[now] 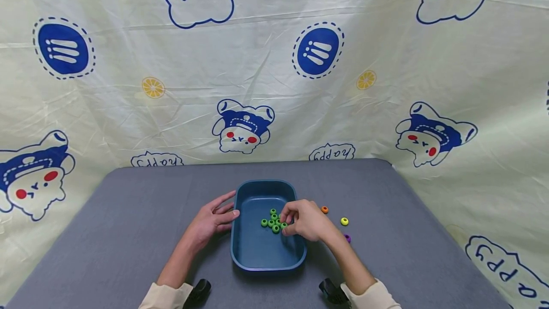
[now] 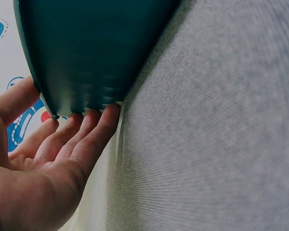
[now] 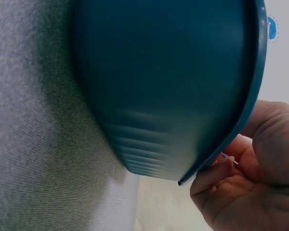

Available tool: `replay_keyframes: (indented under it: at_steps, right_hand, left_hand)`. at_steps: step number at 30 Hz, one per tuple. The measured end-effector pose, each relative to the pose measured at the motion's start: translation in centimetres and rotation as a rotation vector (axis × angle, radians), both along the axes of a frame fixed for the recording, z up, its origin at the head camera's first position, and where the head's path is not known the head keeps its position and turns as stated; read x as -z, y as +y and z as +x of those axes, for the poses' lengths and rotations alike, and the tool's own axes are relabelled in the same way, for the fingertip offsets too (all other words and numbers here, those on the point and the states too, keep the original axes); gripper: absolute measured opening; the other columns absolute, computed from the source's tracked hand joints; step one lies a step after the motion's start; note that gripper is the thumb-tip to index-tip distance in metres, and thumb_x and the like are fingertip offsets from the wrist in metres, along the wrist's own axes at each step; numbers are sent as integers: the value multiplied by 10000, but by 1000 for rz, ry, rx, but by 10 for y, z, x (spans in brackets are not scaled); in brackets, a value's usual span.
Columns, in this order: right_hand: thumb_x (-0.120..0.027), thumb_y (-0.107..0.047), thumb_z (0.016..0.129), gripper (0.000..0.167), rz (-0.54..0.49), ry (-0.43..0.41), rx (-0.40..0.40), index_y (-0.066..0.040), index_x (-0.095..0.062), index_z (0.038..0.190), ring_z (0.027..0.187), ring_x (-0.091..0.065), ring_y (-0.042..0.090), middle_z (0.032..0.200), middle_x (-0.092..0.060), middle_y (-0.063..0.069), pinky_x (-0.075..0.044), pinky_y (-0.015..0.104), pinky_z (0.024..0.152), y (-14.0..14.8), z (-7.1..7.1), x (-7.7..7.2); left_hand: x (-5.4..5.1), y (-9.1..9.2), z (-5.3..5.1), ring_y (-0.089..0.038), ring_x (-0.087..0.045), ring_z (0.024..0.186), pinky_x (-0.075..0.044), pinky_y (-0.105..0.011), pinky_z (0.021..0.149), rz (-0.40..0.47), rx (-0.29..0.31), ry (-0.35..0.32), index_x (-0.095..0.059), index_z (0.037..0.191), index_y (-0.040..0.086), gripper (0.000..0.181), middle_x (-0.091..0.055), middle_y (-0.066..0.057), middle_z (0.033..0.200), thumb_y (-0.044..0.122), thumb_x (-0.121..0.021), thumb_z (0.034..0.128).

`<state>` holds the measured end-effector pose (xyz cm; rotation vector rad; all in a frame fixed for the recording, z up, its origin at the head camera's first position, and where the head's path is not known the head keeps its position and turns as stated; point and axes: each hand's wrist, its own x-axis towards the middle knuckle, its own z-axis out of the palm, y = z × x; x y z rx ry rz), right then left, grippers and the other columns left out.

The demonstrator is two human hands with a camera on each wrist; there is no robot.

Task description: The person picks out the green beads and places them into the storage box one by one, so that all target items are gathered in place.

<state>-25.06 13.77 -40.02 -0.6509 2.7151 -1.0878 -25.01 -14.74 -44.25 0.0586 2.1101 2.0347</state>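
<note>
A blue rectangular tray [image 1: 269, 262] stands on the grey table, with several green beads [image 1: 271, 223] clustered on its floor. My left hand [image 1: 210, 223] is at the tray's left side. In the left wrist view its fingers [image 2: 89, 137] reach out fairly straight to the outer wall, and the thumb meets the rim. Over the right rim, my right hand [image 1: 308, 221] dips into the tray, fingers bent. One green bead lies between its thumb and index tips; whether they grip it is unclear. In the right wrist view the rim hides the fingertips of that hand [image 3: 253, 173].
On the table right of the tray lie an orange bead [image 1: 324, 210], a yellow bead [image 1: 344, 221] and a purple bead [image 1: 347, 238], which the right forearm partly covers. A printed cloth [image 1: 266, 61] hangs behind the table [image 1: 150, 204].
</note>
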Motion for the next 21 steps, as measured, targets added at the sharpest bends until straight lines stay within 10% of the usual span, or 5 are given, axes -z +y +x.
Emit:
replay_keyframes:
  at_steps: [21]
  right_hand:
    - [-877, -64, 769, 240, 12, -27, 14, -82, -731, 958, 737, -530, 164, 808, -618, 23, -420, 254, 609, -2, 1, 0]
  left_hand:
    - [1, 0, 0, -362, -609, 1293, -569, -454, 970, -6, -11, -1, -472, 1523, 192, 592, -468, -199, 1550, 172, -689, 973]
